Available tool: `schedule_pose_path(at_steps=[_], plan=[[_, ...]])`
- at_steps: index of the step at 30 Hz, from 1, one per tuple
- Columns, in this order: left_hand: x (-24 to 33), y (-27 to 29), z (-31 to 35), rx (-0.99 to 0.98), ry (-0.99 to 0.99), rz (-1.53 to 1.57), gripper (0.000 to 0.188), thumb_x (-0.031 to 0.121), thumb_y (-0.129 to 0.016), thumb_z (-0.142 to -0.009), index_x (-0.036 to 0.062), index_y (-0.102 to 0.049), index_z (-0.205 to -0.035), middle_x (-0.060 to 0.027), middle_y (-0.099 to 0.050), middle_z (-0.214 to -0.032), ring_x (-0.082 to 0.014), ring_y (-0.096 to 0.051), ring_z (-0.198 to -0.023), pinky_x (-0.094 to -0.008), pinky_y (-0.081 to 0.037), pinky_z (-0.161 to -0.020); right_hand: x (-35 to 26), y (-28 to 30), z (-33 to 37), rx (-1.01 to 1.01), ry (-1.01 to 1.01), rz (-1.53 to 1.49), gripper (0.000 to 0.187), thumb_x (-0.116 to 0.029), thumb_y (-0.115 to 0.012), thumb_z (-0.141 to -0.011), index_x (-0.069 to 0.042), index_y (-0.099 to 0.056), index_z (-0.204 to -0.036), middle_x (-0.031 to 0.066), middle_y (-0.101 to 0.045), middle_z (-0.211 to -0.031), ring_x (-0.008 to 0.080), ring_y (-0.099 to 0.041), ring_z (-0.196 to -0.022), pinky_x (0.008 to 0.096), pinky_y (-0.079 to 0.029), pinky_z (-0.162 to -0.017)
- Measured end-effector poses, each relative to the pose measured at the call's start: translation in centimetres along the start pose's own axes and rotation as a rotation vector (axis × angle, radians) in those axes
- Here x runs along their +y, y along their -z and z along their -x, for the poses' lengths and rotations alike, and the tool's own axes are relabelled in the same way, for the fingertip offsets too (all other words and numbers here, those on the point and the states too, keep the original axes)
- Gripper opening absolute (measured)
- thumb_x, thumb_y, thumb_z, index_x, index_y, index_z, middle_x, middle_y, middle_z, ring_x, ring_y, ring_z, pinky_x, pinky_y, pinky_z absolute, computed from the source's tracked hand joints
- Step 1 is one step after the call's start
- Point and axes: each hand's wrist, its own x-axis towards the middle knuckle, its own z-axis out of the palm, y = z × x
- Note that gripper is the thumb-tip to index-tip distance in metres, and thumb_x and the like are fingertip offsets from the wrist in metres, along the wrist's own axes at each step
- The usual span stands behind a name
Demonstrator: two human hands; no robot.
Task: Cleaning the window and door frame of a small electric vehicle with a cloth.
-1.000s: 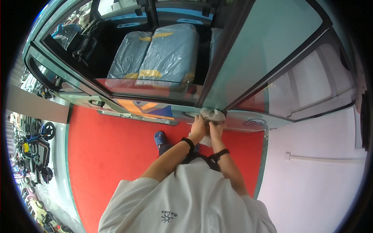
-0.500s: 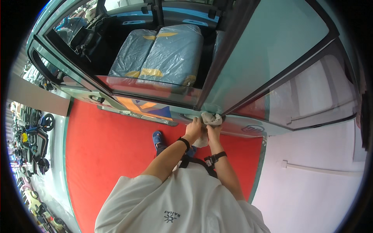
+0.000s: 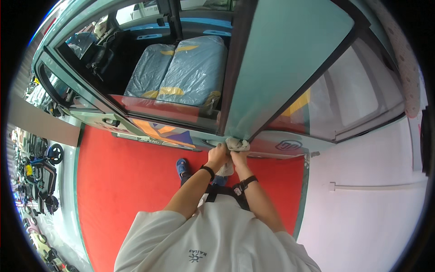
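A crumpled grey-beige cloth is bunched against the side of a pale green vehicle, just below the base of the dark window pillar. My left hand is closed on the cloth's left side, close to the door handle. Right beside it, my right hand grips the same cloth from below. A loose end of it hangs down between my wrists. The fingertips of both hands are partly hidden by the fabric.
Through the open side window, seats wrapped in clear plastic show. Red carpet covers the floor under me, ending at a pale wall on the right. Wheeled scooters stand at the far left.
My view has shifted a little, so the vehicle sits further left. Both hands stay closed on the cloth at about the same spot beside the handle, and its top folds look slightly different.
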Motion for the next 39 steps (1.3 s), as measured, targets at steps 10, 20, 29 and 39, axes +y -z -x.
schedule_pose_path(at_steps=[10,20,29,39], plan=[[-2.8,0.1,8.7,-0.023,-0.045,-0.018,0.046,0.014,-0.071,-0.081,0.0012,-0.05,-0.12,-0.0212,-0.061,-0.117,-0.0455,-0.07,-0.093,-0.0527,-0.06,-0.075,1.1,0.7,8.2,-0.078,-0.456,-0.262,0.088,-0.002,-0.076,-0.067,-0.002,-0.03,-0.143,0.0122,-0.057,-0.119,0.0217,-0.064,-0.1,0.036,-0.058,-0.071],[-4.3,0.9,19.6,-0.054,-0.053,-0.067,0.054,0.011,-0.075,-0.076,0.0044,-0.053,-0.125,-0.0165,-0.059,-0.124,-0.0417,-0.07,-0.099,-0.0507,-0.059,-0.078,6.0,2.1,20.0,-0.224,-0.205,-0.245,0.08,-0.008,-0.082,-0.072,0.0,-0.03,-0.134,0.0177,-0.063,-0.107,0.0216,-0.068,-0.084,0.0332,-0.057,-0.066],[-6.5,0.4,37.2,0.332,0.27,0.381,0.097,-0.004,-0.069,-0.071,0.0103,-0.031,-0.16,-0.0206,-0.025,-0.167,-0.0436,-0.047,-0.139,-0.0476,-0.052,-0.106,7.6,6.0,27.0,-0.949,-0.244,-0.093,0.036,-0.031,-0.076,-0.092,-0.012,-0.069,-0.121,0.0034,-0.074,-0.106,0.0148,-0.069,-0.096,0.0329,-0.055,-0.083],[-5.0,0.2,46.8,-0.035,0.846,0.583,0.038,0.028,-0.076,-0.088,0.003,-0.074,-0.117,-0.0146,-0.077,-0.097,-0.0207,-0.074,-0.09,-0.0362,-0.057,-0.077,3.5,3.7,27.4,-1.416,0.393,0.528,0.045,-0.02,-0.082,-0.076,-0.005,-0.073,-0.117,0.016,-0.076,-0.112,0.0265,-0.072,-0.106,0.0376,-0.055,-0.094]])
